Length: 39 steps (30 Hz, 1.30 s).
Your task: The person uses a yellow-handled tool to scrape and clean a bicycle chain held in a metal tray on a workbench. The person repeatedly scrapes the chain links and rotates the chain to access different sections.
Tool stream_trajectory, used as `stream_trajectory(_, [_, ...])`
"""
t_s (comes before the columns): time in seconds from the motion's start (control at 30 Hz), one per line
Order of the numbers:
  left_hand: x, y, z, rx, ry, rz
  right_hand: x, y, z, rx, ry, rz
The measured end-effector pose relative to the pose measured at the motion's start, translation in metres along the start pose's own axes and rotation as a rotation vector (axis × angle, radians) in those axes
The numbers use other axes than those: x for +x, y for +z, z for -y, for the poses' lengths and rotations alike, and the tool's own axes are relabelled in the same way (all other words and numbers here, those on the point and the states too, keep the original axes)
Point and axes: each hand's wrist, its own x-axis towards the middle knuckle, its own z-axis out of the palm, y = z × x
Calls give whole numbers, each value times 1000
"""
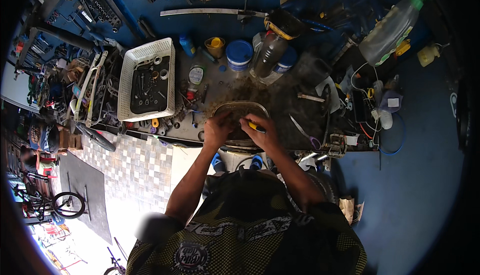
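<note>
At the bench's front edge, both hands work over a dark, rounded shallow pan (260,106) with a pale rim. My right hand (266,136) is closed round a slim yellow-and-black tool (256,127); the kind of tool cannot be made out. My left hand (218,131) lies at the pan's left side, fingers bent inward over it. What those fingers grip, if anything, is lost in shadow. Brownish dirt (245,91) covers the bench just behind the pan.
A white plastic basket (171,82) of metal parts stands to the left. Behind are a blue-lidded tub (239,52), a yellow cup (215,45) and a dark bottle (269,55). Purple-handled scissors (314,142) lie right. A clear spray bottle (392,32) hangs at far right.
</note>
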Motion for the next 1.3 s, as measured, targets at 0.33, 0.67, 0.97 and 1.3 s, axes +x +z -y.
stream_trajectory(0.33, [0, 2, -8, -1, -46, 17, -3, -17, 11, -180, -255, 91])
stream_trajectory(0.67, [-2, -2, -14, -73, -125, 57, -1, -12, 4, -225, -283, -13])
stream_trajectory(0.97, [-1, -6, -5, -98, -109, 93, -2, -11, 1, -275, -381, 19])
stream_trajectory(1.3, [0, -8, 1, -559, -189, 137, -10, -21, -15, 55, 391, 152])
